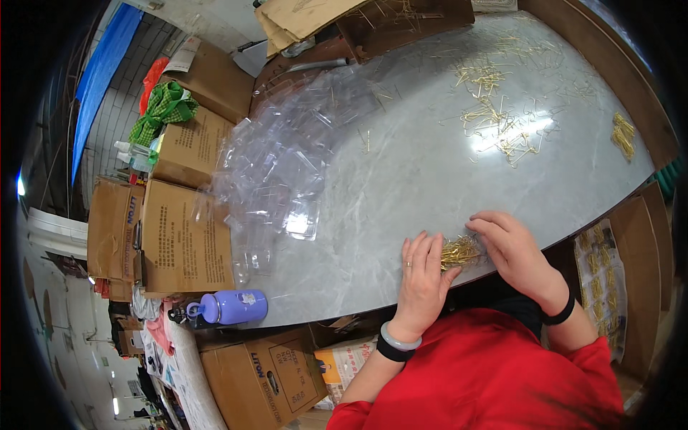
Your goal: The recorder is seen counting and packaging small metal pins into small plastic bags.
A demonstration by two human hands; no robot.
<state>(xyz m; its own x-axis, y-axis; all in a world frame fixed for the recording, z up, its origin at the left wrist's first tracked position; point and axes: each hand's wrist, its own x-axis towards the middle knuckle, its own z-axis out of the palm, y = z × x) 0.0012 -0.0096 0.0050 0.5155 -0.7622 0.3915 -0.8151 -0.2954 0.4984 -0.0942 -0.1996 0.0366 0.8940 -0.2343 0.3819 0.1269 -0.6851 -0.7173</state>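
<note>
A bundle of gold wire hooks lies close to the table's near edge, between my two hands. My left hand cups its left end, fingers long and held together, thumb against the wires. On the other side, my right hand curves round the right end with bent fingers; its fingertips are partly hidden. Further off on the table, a loose heap of gold wire hooks spreads out, tangled. A smaller neat bundle of hooks rests by the far right edge.
Clear plastic packages are piled on the table's left side. A purple bottle lies at its near left edge. Cardboard boxes stand along the left. A brown open box sits at the back, another carton at right.
</note>
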